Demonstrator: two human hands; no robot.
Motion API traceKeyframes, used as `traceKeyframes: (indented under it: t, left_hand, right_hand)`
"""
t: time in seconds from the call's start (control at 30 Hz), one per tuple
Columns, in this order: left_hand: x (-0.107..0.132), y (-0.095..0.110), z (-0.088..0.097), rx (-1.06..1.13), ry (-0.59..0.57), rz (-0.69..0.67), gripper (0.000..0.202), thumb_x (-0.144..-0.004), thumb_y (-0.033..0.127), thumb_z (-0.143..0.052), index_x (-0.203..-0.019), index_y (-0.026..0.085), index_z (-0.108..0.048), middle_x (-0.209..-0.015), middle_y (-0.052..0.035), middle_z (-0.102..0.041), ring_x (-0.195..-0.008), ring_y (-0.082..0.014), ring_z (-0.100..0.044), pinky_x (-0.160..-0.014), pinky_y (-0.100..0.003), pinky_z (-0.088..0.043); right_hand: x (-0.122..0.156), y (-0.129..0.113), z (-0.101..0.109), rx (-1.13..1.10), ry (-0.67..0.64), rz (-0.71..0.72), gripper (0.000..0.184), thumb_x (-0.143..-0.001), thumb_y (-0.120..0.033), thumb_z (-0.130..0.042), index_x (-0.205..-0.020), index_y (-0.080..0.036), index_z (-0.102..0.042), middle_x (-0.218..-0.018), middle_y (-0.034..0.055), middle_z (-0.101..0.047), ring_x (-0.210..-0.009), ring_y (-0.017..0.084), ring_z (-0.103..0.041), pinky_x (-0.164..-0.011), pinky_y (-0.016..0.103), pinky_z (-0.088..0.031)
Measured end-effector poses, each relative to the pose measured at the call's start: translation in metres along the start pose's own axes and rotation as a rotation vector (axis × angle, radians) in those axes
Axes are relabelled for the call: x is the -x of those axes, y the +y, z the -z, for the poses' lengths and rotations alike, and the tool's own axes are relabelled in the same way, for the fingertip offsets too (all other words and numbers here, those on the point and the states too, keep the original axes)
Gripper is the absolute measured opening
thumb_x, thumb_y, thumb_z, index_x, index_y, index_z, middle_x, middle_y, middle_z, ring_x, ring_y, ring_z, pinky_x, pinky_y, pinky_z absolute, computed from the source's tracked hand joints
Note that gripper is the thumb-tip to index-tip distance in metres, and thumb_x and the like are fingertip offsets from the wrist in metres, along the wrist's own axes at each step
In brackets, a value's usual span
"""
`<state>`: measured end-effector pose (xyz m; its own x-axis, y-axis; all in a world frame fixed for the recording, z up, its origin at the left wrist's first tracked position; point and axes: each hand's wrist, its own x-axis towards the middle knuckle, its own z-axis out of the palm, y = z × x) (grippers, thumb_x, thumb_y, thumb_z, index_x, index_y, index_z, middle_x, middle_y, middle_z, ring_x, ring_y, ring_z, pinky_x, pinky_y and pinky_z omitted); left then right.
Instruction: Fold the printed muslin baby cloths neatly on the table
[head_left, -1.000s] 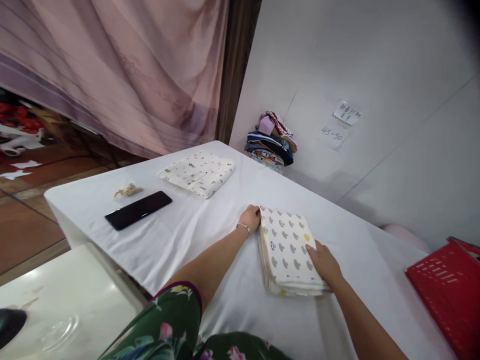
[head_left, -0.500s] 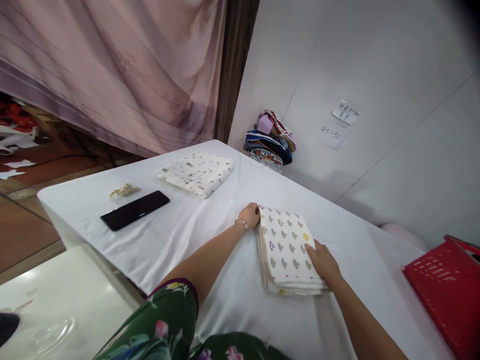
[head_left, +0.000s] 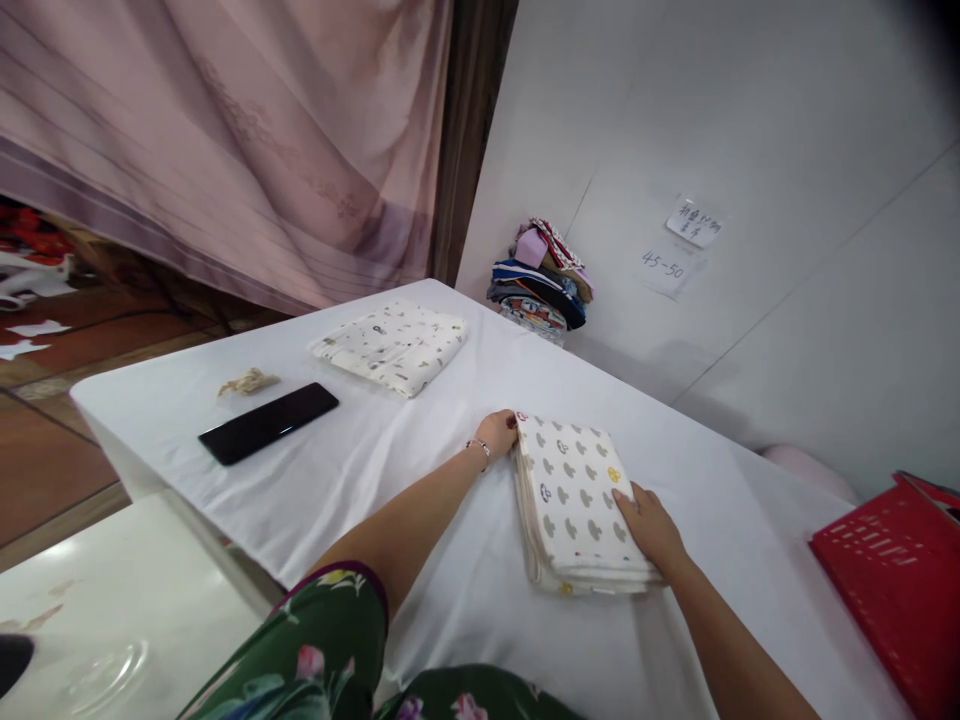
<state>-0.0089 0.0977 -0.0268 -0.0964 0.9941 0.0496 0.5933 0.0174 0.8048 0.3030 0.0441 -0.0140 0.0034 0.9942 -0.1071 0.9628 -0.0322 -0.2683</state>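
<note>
A folded white cloth with grey mushroom prints (head_left: 574,500) lies on the white-covered table (head_left: 420,480). My left hand (head_left: 499,432), with a thin bracelet at the wrist, rests curled against the cloth's far left corner, fingers tucked at the edge. My right hand (head_left: 651,525) lies on the cloth's near right corner, fingers pressed on the top and thumb at the side. A second folded white cloth with small prints (head_left: 391,345) sits farther back on the table, away from both hands.
A black phone (head_left: 268,422) and a small beige crumpled item (head_left: 247,382) lie at the table's left. A pile of coloured clothes (head_left: 541,280) stands against the wall. A red plastic basket (head_left: 896,580) is at the right. Pink curtain behind.
Both hands have stayed on the mushroom-print cloth. The view has shifted slightly; nothing on the table has moved.
</note>
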Motion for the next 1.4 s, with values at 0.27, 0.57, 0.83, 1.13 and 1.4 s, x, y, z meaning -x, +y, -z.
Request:
traceKeyframes:
  t: [0.27, 0.57, 0.83, 1.13, 1.4]
  left_hand:
    - [-0.004, -0.006, 0.005, -0.035, 0.024, 0.038, 0.017, -0.076, 0.017, -0.048, -0.081, 0.019, -0.064, -0.086, -0.0033, -0.067, -0.081, -0.0159, -0.058, -0.069, -0.023, -0.042]
    - [-0.007, -0.009, 0.008, -0.023, -0.05, 0.054, 0.019, -0.072, 0.016, -0.051, -0.086, 0.019, -0.065, -0.085, -0.0012, -0.068, -0.077, -0.0136, -0.06, -0.066, -0.02, -0.043]
    - [0.0, -0.007, 0.005, -0.109, -0.054, 0.03, 0.019, -0.073, 0.017, -0.05, -0.085, 0.02, -0.064, -0.095, -0.0039, -0.065, -0.082, -0.0159, -0.059, -0.068, -0.023, -0.043]
    - [-0.012, -0.006, 0.01, -0.21, -0.088, 0.047, 0.016, -0.073, 0.02, -0.051, -0.085, 0.019, -0.062, -0.094, -0.0064, -0.065, -0.084, -0.0184, -0.059, -0.072, -0.026, -0.044]
    - [-0.012, -0.009, 0.012, -0.181, -0.114, 0.086, 0.017, -0.075, 0.021, -0.05, -0.084, 0.022, -0.064, -0.088, -0.0024, -0.067, -0.078, -0.0151, -0.06, -0.067, -0.022, -0.044]
  right_hand:
    - [0.001, -0.001, 0.001, 0.001, 0.017, 0.0, 0.05, -0.086, -0.053, -0.03, -0.121, -0.022, -0.05, -0.107, 0.0084, -0.056, -0.107, 0.023, -0.049, -0.087, 0.032, -0.038]
    - [-0.002, 0.002, 0.003, 0.041, -0.016, 0.004, 0.054, -0.087, -0.052, -0.029, -0.125, -0.019, -0.046, -0.114, 0.0107, -0.054, -0.112, 0.025, -0.047, -0.092, 0.036, -0.037]
    - [0.04, -0.077, 0.006, 0.065, 0.166, 0.489, 0.056, -0.088, -0.045, -0.036, -0.136, -0.016, -0.035, -0.145, 0.0077, -0.026, -0.134, 0.022, -0.019, -0.109, 0.037, -0.019]
    - [0.065, -0.097, -0.02, 0.069, -0.194, 0.83, 0.064, -0.089, -0.054, -0.034, -0.143, -0.027, -0.013, -0.149, 0.0031, -0.012, -0.136, 0.022, -0.011, -0.111, 0.046, -0.01]
    - [0.081, -0.093, -0.027, 0.187, -0.051, 0.874, 0.077, -0.081, -0.06, -0.045, -0.143, -0.024, -0.017, -0.149, 0.0074, -0.013, -0.136, 0.03, -0.01, -0.107, 0.052, -0.017]
